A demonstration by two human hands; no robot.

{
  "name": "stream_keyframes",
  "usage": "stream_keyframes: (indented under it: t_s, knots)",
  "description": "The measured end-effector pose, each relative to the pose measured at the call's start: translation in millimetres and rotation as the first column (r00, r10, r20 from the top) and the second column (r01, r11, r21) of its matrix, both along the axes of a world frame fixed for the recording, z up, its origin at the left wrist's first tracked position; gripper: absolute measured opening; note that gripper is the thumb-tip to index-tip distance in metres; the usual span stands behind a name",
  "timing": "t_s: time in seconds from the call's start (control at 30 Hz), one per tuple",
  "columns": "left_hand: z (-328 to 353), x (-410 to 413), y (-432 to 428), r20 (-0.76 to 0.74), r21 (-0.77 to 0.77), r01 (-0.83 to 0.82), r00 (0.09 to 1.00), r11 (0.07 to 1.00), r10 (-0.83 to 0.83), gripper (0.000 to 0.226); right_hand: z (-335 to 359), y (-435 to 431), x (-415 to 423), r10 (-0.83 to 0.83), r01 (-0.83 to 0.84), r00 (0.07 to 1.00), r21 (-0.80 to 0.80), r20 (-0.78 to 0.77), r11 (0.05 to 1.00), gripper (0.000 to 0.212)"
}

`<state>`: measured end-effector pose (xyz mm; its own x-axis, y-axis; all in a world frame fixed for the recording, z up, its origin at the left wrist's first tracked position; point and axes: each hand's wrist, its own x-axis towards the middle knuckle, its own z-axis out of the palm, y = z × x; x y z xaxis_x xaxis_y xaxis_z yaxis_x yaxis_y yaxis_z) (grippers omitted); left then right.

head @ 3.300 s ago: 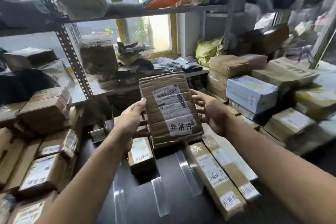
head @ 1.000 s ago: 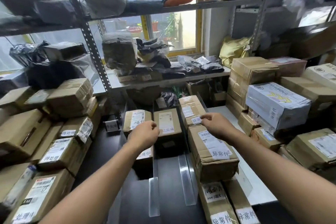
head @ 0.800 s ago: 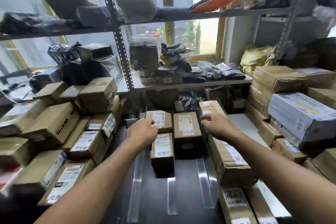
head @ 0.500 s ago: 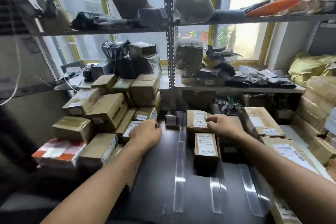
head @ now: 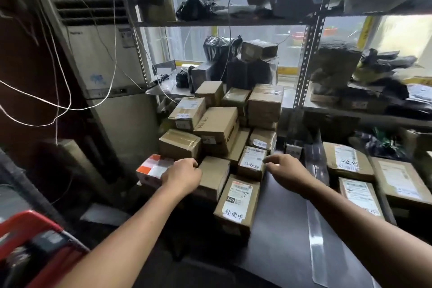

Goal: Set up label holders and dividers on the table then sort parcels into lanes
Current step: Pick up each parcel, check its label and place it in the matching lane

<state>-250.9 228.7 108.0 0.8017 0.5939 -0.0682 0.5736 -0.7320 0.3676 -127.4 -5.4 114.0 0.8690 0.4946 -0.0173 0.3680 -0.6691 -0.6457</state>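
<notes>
I have two hands out in front of me: my left hand [head: 182,176] at 11 o'clock and my right hand [head: 288,170] at 1 o'clock. At 12 o'clock there is one pile of brown cardboard parcels [head: 218,128]. I count about eleven in it, though some are half hidden. One orange-and-white box [head: 152,168] sits at the pile's 9 o'clock edge. Three more labelled parcels [head: 346,159] lie at 2 o'clock. On the worktop [head: 280,229] I count two clear divider strips [head: 319,241] and one small label holder [head: 292,150]. One tall air conditioner [head: 105,58] stands at 10 o'clock.
</notes>
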Motion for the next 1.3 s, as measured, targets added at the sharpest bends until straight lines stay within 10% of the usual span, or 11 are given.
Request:
stream_keyframes:
  t_s: [0.53, 0.97, 1.3]
  knots:
    - [11, 90, 119, -0.02, 0.134, -0.114, 0.993, 0.984, 0.118, 0.036, -6, 105, 110, 0.013, -0.01, 0.998, 0.043, -0.065, 0.999, 0.028]
    - [-4, 125, 239, -0.116, 0.097, 0.135, 0.986, 0.986, -0.123, 0.036, -32, 224, 69, -0.169, 0.195, 0.961, 0.104, -0.217, 0.975, 0.026]
    - [-50, 129, 278, 0.053, -0.64, 0.098, 0.995, 0.762, -0.083, 0.051, -56, 300, 32, -0.207, 0.408, 0.766, 0.21, -0.609, 0.889, 0.021]
